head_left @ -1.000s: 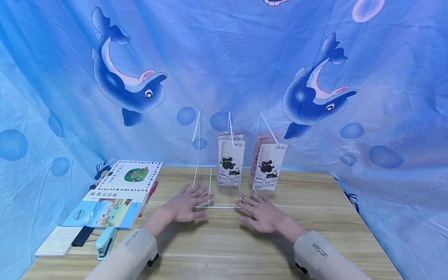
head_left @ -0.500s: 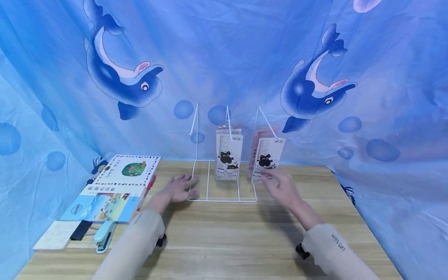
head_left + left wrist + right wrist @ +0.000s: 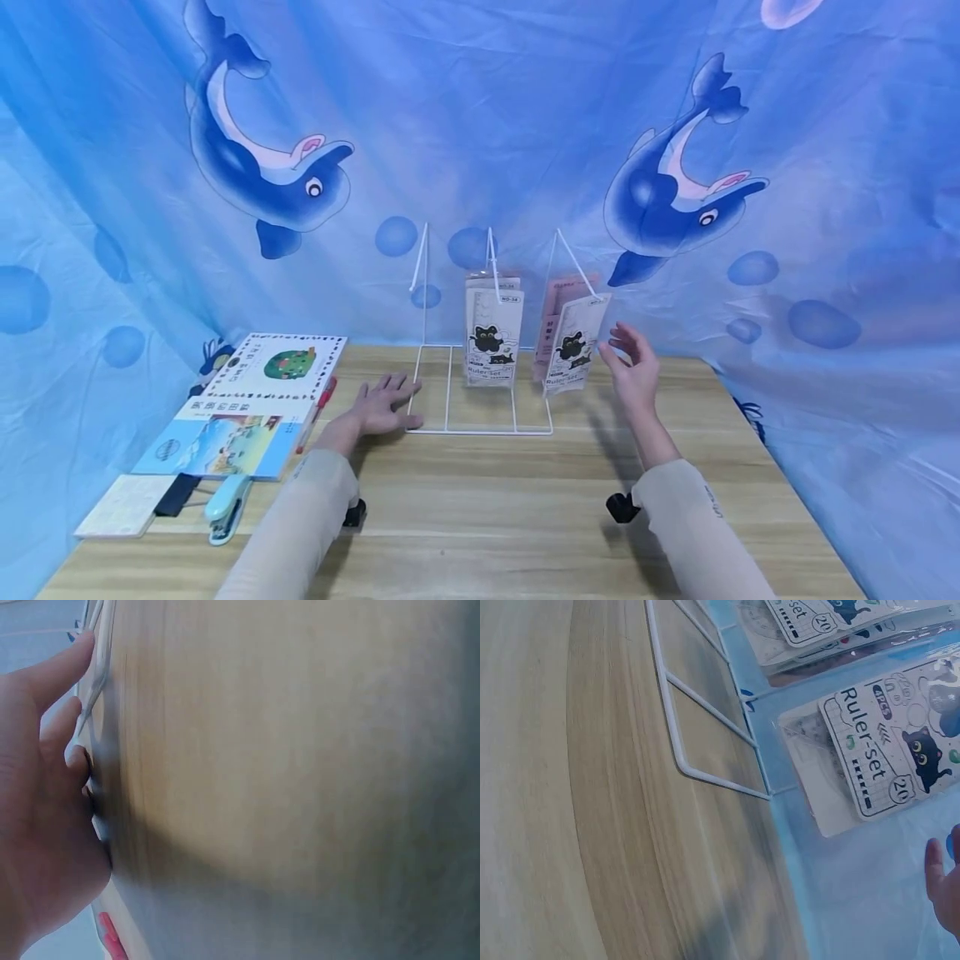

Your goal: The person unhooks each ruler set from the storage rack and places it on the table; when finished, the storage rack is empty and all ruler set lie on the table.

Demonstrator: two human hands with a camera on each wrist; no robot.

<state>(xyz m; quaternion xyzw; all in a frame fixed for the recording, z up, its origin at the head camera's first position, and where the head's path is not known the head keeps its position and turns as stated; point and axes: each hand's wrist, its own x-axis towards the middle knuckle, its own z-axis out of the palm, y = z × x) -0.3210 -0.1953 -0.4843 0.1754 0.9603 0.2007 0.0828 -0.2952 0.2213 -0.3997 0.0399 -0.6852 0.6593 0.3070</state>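
A white wire display rack (image 3: 480, 432) stands on the table, with three pairs of wire arms on top. Ruler-set packs printed with black cats hang from two of its hooks: middle packs (image 3: 497, 333) and right-hand packs (image 3: 573, 346). The left hook carries nothing. My left hand (image 3: 377, 406) lies at the left side of the rack's base, fingers stretched, thumb by the front corner; the left wrist view shows its fingertips at the wire. Beside the right-hand packs my right hand (image 3: 633, 367) is raised, fingers loosely bent around nothing. Only part of it shows in the right wrist view.
At the left of the table lie books (image 3: 247, 400), a red pen (image 3: 318, 408), a white pad (image 3: 126, 506), a black binder clip (image 3: 177, 494) and a light-blue stapler (image 3: 227, 508). A blue dolphin-print curtain (image 3: 480, 125) hangs right behind the rack.
My right hand has moved from the front of the rack's base up to the right-hand packs, then to their right. Those packs have swung slightly. My left hand has shifted left along the base.
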